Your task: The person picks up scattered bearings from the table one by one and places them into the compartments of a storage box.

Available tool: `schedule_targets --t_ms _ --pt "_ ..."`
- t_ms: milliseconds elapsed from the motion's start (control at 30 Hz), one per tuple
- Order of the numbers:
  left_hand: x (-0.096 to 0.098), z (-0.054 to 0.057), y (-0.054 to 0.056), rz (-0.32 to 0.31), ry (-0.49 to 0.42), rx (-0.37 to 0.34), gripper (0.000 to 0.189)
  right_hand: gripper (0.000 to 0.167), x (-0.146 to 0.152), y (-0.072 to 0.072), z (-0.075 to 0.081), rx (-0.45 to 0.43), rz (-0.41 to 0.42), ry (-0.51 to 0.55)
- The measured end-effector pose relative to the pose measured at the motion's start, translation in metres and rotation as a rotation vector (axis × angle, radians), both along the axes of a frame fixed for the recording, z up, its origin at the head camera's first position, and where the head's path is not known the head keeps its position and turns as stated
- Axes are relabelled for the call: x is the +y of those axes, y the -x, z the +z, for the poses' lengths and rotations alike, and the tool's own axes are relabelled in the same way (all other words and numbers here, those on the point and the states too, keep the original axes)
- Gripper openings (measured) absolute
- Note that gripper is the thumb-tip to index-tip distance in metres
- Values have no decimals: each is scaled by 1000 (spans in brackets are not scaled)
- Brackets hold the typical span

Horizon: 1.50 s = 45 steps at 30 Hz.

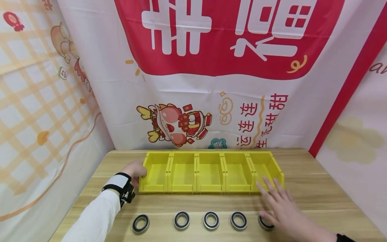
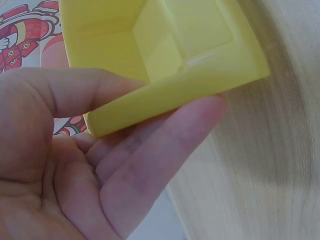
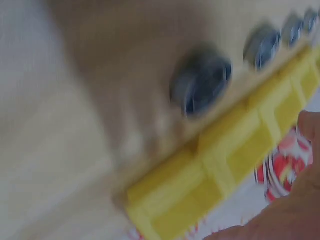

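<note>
A row of joined yellow open-front bins (image 1: 183, 188) stands at the back of the table. My left hand (image 1: 136, 169) pinches the left side wall of the leftmost bin; in the left wrist view, the thumb lies inside the wall (image 2: 165, 101) and the fingers run along its outside. Above the table's right part, my right hand (image 1: 282, 210) has its fingers spread, holding nothing. It partly covers the rightmost ball bearing (image 1: 265, 227), and its fingertips overlap the rightmost bin in the head view. The right wrist view is blurred; that hand (image 3: 292, 202) shows at its lower right.
More black-and-silver bearings lie in a loose row before the bins, including one at the left (image 1: 140, 231) and one in the middle (image 1: 211, 227). A printed cloth (image 1: 187, 84) hangs right behind the wooden table (image 1: 314, 201). Further printed cloths flank both sides.
</note>
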<state>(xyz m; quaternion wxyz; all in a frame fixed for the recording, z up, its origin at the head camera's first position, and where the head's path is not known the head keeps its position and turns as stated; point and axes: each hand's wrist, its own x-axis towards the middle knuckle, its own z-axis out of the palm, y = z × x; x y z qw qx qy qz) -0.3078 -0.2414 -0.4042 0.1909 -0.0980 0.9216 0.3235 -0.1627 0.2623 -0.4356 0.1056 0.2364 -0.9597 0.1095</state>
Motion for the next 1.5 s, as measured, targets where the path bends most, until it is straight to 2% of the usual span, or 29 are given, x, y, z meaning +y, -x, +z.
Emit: schedule_targets --t_ms 67,167,267,300,400,467,500,567,600,667,800,833,900,933,1067,1133,1200,1267,1367,1467,1500 --pt "1 0 0 -6 -6 5 27 80 0 -7 -15 -49 20 -15" --pt "1 -1 0 -18 -18 19 28 77 2 -14 -38 -175 32 -3" --pt "2 0 0 -24 -24 23 29 75 6 -19 -63 -136 89 -26" --pt "3 0 0 -26 -24 21 29 74 6 -20 -71 -84 109 -58" --pt "3 1 1 -29 -20 16 28 74 10 -19 -88 190 188 -166" --pt "3 0 1 -31 -19 15 28 70 12 -17 -94 357 233 -231" --pt "2 0 2 -33 -19 16 28 67 12 -16 -95 398 257 -239" --pt "2 0 2 -35 -18 15 28 60 11 -12 -95 426 301 -234" --pt "2 0 2 -36 -17 14 29 62 11 -12 -93 413 309 -215" --pt "1 -1 3 -37 -15 10 29 68 8 -14 -87 310 296 -172" --pt "0 -1 4 -32 -10 0 27 90 2 -17 -69 -59 208 -59" --pt "0 -1 3 -31 -8 -2 26 91 1 -16 -64 -137 190 -55" --pt "-1 0 2 -30 -1 -4 24 91 -1 -14 -57 -231 185 -52" --pt "0 1 2 -30 2 -6 23 91 -1 -13 -55 -239 192 -59" --pt "0 3 0 -30 14 -14 21 87 -4 -6 -46 -144 248 -109" --pt "0 3 0 -30 11 -16 21 66 -4 -2 -40 -140 280 -102" --pt "0 2 0 -30 7 -15 21 42 -6 2 -30 -206 291 -72" --pt "0 1 1 -30 5 -15 22 28 -8 7 -20 -217 332 -29" --pt "-1 1 1 -32 10 -18 22 21 -10 18 1 -122 423 16" --pt "0 2 1 -29 14 -27 23 22 -12 32 28 -33 471 12" --pt "0 2 1 -28 14 -30 23 23 -13 36 41 -61 445 -8"
